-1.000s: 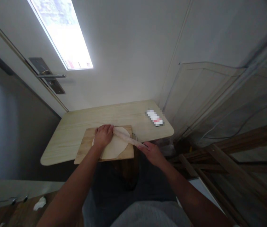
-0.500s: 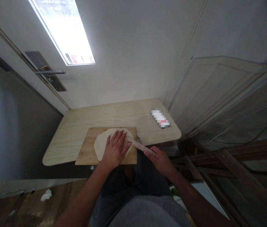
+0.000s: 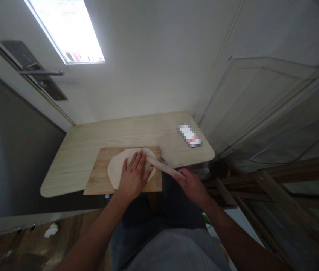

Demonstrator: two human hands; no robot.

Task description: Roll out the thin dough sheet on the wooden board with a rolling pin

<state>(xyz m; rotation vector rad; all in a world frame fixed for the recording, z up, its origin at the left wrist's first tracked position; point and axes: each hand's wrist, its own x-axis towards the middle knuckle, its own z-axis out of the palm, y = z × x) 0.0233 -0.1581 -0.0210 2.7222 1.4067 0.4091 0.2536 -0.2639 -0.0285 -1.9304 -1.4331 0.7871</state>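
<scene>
Cutting board [image 3: 99, 177] sits on the tabletop [image 3: 97, 139], at its near edge. Dough [image 3: 115, 169] lies on the board, right half. Rolling pin [image 3: 162, 168] overhangs the board's right edge. Small packet [image 3: 190, 135] on the tabletop, behind-right of the board.

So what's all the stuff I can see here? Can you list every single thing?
flat round sheet of pale dough: one, cream, lying on the board
rectangular wooden board: one, light brown, at the table's near edge
thin wooden rolling pin: one, pale, slanting across the dough's right side
light wooden table: one, pale wood, against the wall
small white packet: one, white with red, blurred, on the table's far right corner
metal door handle: one, silver, on the door at upper left
crumpled white scrap: one, on the floor at lower left
left hand: one, flat on the dough, fingers touching the pin
right hand: one, on the pin's right end
</scene>
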